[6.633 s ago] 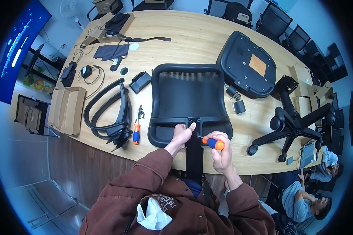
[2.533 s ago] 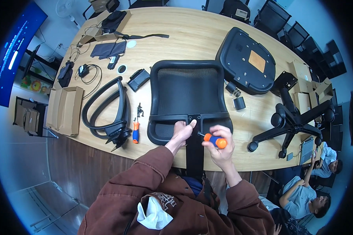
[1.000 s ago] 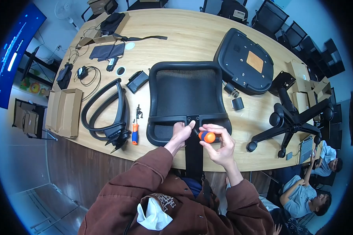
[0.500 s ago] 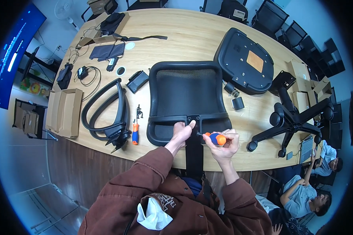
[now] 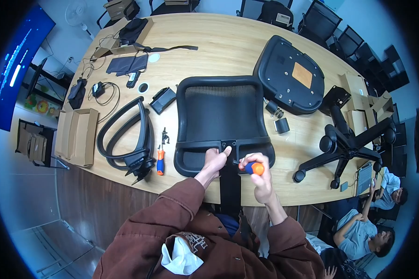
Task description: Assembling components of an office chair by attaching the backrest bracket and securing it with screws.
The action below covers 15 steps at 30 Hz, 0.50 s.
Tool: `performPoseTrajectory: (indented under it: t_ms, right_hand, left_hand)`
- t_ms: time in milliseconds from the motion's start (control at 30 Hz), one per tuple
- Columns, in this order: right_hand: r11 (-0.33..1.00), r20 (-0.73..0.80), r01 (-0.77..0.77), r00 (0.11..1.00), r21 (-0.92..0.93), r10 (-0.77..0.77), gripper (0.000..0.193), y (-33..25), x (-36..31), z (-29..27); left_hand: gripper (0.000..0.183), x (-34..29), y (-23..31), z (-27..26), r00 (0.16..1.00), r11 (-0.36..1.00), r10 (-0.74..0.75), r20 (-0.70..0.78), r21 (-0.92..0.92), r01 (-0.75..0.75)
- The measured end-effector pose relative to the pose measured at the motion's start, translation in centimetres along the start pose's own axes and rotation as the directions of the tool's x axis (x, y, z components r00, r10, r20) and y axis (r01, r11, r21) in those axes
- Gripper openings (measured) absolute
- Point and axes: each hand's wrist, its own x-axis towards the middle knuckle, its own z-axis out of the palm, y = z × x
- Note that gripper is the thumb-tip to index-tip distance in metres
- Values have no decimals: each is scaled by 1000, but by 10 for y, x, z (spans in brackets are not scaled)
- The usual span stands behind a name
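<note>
A black mesh chair backrest (image 5: pixel 221 111) lies on the table in front of me. At its lower edge, a flat black support bar (image 5: pixel 230 186) runs from the middle bracket toward my body. My left hand (image 5: pixel 215 160) is closed on the bracket area, thumb pressed on top near the screw holes, other fingers partly hidden. In my right hand (image 5: pixel 260 179), fingers wrap round an orange and blue screwdriver (image 5: pixel 254 168). Its shaft points left toward the right side of the bar; whether the tip sits in a screw cannot be seen.
Left of the backrest lie a second screwdriver (image 5: pixel 160 162), small black hardware (image 5: pixel 165 136), black armrests (image 5: pixel 125 139) and an open cardboard box (image 5: pixel 77 135). To the right are the seat (image 5: pixel 291 74), a wheeled chair base (image 5: pixel 347 144) and cylindrical parts (image 5: pixel 281 124). People sit at lower right.
My right hand has shifted slightly left and turned, its fingers now wrapped over the screwdriver handle. The left hand stays in place on the bracket.
</note>
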Motion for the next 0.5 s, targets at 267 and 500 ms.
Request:
performPoseTrajectory:
  t_ms: [267,500]
  right_hand:
    - [989,319,-88,947,122,44,12,-4,48,-7]
    - [993,161,7,987,-114,12,27,9,38,17]
  left_hand:
    - [21,-11,8,-4,998,999,-33,55,12,32]
    - [25,1,-7,-4,999,999,-31,-16,11,31]
